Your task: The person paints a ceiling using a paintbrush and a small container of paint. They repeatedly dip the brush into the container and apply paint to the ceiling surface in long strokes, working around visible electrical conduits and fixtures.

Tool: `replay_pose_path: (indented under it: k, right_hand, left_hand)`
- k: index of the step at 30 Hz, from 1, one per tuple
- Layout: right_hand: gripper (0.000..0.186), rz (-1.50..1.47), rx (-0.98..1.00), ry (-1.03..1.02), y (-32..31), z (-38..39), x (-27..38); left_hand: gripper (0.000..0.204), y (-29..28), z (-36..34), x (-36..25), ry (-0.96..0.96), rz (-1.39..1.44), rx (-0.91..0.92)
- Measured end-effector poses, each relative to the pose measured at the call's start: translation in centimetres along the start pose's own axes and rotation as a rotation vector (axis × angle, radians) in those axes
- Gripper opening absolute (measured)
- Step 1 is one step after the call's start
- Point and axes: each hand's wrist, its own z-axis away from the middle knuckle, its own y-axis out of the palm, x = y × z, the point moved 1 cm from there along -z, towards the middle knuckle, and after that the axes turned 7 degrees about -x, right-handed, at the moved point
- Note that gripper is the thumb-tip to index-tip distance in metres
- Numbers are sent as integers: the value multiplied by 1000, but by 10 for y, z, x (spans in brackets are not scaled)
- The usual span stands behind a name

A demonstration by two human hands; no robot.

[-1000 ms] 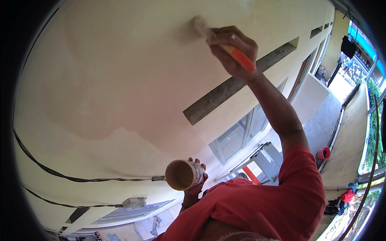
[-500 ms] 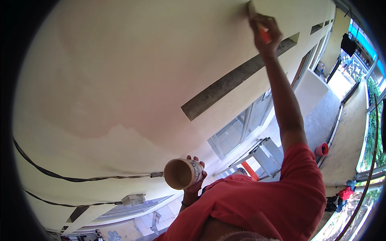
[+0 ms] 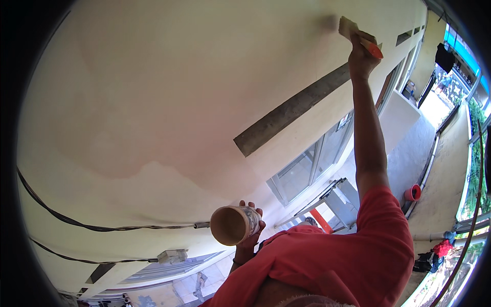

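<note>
A cup-shaped tub [image 3: 228, 225] with a printed outer side is gripped by my left hand [image 3: 251, 231], its fingers wrapped around the far side. The tub's mouth faces me, and its inside looks pale brown. My right arm is stretched up toward the wall, and my right hand [image 3: 362, 62] is closed on a flat paintbrush [image 3: 351, 28]. The brush has pale bristles and an orange-red handle end. Its bristles are beside the cream wall [image 3: 153, 92], with a shadow a little to their left; I cannot tell whether they touch. Part of the wall looks pinkish and damp.
A long grey recess [image 3: 291, 112] cuts into the wall below my right hand. Dark cables [image 3: 102, 227] stick out at left. Below are a window [image 3: 307, 163], a grey folding ladder-like stand [image 3: 337, 204] and a red bucket [image 3: 412, 193]. A pipe runs along the floor.
My right hand with the paintbrush has moved right and slightly down, and the brush has turned so its bristles show more. The left hand holds the tub in nearly the same place.
</note>
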Motion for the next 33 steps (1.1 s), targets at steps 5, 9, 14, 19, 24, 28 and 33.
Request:
replay_pose_path:
  k: [5,9,14,19,24,28,33]
  right_hand:
    - [23,58,345,-478,11,129,78]
    - [28,-364,741,-482,-18,212,152]
    - [29,-567,950,487,-49,265,201]
    - [26,-508,877,1319,-48,264,227]
    - [25,-538,964,1344,-41,270,246]
    - [21,-581,1180,961,-28,273,271]
    - [13,-570,1287,437,-9,280,299]
  left_hand:
    - [71,-2,9,-2,18,67,-81]
    - [73,6,2,-6,-4,47,-23]
    - [79,13,10,-9,35,45,-11]
    - [80,22,14,-13,76,62,-83]
    - [78,23,15,-27,120,-30,-54]
    - [78,30,26,-36,203,-79,-118]
    - [74,7,32,-50,325,-94,-198]
